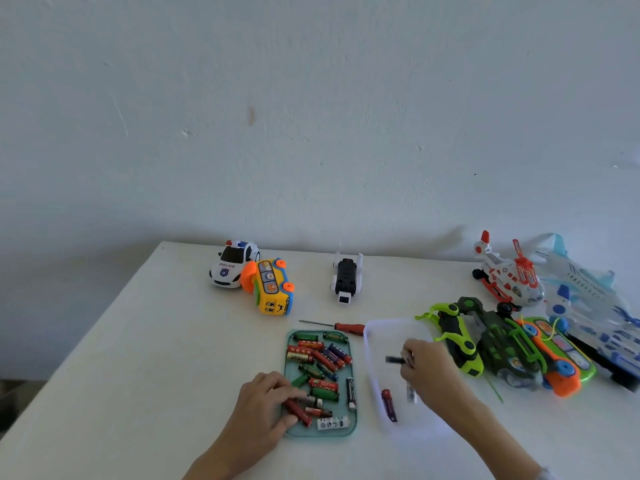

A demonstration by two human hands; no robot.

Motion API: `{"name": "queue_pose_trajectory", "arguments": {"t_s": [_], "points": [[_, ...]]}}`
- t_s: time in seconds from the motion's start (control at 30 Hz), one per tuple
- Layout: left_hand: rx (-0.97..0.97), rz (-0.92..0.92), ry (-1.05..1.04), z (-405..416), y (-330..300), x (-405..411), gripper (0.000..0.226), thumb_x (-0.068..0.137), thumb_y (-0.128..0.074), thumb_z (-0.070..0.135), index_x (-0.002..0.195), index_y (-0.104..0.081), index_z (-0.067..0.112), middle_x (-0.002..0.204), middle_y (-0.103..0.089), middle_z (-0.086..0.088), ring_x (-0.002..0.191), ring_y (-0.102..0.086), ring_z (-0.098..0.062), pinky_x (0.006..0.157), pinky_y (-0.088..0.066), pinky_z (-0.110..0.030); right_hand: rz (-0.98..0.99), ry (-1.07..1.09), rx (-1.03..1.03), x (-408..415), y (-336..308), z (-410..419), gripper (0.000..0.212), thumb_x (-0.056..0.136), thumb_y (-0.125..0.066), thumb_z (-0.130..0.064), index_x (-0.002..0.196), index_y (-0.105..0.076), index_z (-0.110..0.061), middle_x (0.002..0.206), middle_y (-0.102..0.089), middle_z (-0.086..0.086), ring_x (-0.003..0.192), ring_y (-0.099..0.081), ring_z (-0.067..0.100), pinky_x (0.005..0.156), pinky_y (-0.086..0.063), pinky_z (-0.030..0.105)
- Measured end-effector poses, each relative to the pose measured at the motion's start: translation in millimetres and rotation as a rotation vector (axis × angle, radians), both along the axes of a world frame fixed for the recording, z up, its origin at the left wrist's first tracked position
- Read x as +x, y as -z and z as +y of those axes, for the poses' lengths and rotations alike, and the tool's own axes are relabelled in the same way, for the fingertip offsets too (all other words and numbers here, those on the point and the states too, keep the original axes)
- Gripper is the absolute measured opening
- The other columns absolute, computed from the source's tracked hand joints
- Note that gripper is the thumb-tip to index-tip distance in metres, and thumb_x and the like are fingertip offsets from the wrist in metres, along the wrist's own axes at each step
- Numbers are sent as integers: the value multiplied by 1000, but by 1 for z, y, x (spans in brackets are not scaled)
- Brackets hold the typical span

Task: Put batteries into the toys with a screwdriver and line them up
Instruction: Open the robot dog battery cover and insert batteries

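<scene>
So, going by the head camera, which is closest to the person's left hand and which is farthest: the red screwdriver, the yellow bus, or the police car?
From the left hand:
1. Red screwdriver, just beyond the green battery tray.
2. Yellow bus, farther back, lying on its side.
3. Police car, at the back edge, beside the bus.

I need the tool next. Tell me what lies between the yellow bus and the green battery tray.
In the head view, only the red-handled screwdriver lies between the yellow bus and the battery tray, just beyond the tray's far edge; otherwise bare table.

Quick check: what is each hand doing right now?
Left hand: fingers curled on batteries in the green tray.
Right hand: pinching a dark battery over the white tray.
</scene>
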State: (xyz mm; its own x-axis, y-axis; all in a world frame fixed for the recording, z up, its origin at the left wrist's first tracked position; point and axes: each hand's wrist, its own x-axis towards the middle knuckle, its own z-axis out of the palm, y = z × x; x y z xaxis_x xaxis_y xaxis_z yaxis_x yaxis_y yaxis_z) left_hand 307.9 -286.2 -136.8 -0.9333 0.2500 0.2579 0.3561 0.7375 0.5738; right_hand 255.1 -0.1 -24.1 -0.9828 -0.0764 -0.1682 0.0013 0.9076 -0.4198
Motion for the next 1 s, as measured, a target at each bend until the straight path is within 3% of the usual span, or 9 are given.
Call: {"name": "queue_pose_trajectory", "arguments": {"t_s": [0.07, 0.17, 0.27, 0.37, 0.5, 0.6, 0.73, 0.83, 1.0], "points": [[113, -65, -67, 4, 0, 4, 66, 66, -62, 44, 121, -34, 67, 125, -37, 27, 118, -32, 10, 97, -32, -26, 116, 46, -138, 1, -14, -17, 21, 76, -53, 0, 62, -41, -9, 55, -42, 1, 44, -36, 13, 43, -27, 23], [99, -81, -125, 7, -4, 5, 77, 64, -54, 54, 133, -19, 59, 144, -18, 26, 137, -13, 4, 112, -15, -30, 22, -72, -229, 9, -18, -55, 22, 82, -57, -3, 66, -46, -13, 62, -51, 2, 52, -46, 16, 46, -37, 24], [-49, -60, -103, 7, -3, 3, 83, 73, -42, 67, 145, -8, 43, 150, 7, 28, 139, 10, 8, 114, -2, -25, -116, -176, -203, 12, 1, -92, 22, 85, -59, -4, 68, -48, -13, 66, -51, 1, 57, -49, 16, 57, -49, 29], [-225, -59, -56, 9, 3, 5, 85, 86, -33, 69, 151, 10, 35, 157, 20, 20, 143, 21, -1, 116, 10, -33, -115, -219, -123, 6, 25, -114, 18, 84, -58, -8, 69, -50, -14, 65, -50, -2, 54, -43, 11, 53, -42, 25], [-447, 21, -28, 13, 7, 6, 76, 95, -26, 63, 155, -13, 19, 161, -15, 0, 148, -11, -17, 110, -11, -47, -34, -173, -128, -2, 31, -118, 12, 83, -61, -17, 73, -59, -10, 64, -52, -3, 55, -42, 10, 50, -34, 20], [-494, 40, -21, 15, 10, 4, 73, 96, -23, 64, 152, -22, 18, 155, -32, -2, 144, -23, -19, 109, -13, -48, 33, -123, -64, -7, 28, -113, 15, 83, -61, -21, 71, -62, -13, 66, -59, -2, 60, -52, 12, 50, -36, 20], [-554, 17, -56, 15, 16, 0, 77, 94, -25, 67, 153, -21, 17, 155, -34, 0, 144, -20, -19, 109, -12, -47, 123, -181, 22, -10, 25, -112, 19, 88, -57, -27, 74, -59, -16, 75, -55, -5, 73, -53, 14, 62, -42, 25], [-591, 25, -81, 15, 17, 1, 77, 94, -26, 68, 150, -29, 16, 155, -33, 1, 144, -19, -19, 109, -12, -46, 240, -184, -48, -7, 18, -102, 20, 90, -57, -30, 97, -66, -14, 100, -54, -3, 97, -49, 14, 77, -42, 25], [-579, 45, -87, 14, 18, 3, 76, 95, -27, 66, 152, -26, 17, 158, -27, 1, 145, -18, -18, 108, -14, -45, 240, 144, -279, 1, 12, -39, 12, 87, -58, -7, 81, -64, -16, 66, -57, -7, 56, -48, 10, 49, -34, 15]]}}
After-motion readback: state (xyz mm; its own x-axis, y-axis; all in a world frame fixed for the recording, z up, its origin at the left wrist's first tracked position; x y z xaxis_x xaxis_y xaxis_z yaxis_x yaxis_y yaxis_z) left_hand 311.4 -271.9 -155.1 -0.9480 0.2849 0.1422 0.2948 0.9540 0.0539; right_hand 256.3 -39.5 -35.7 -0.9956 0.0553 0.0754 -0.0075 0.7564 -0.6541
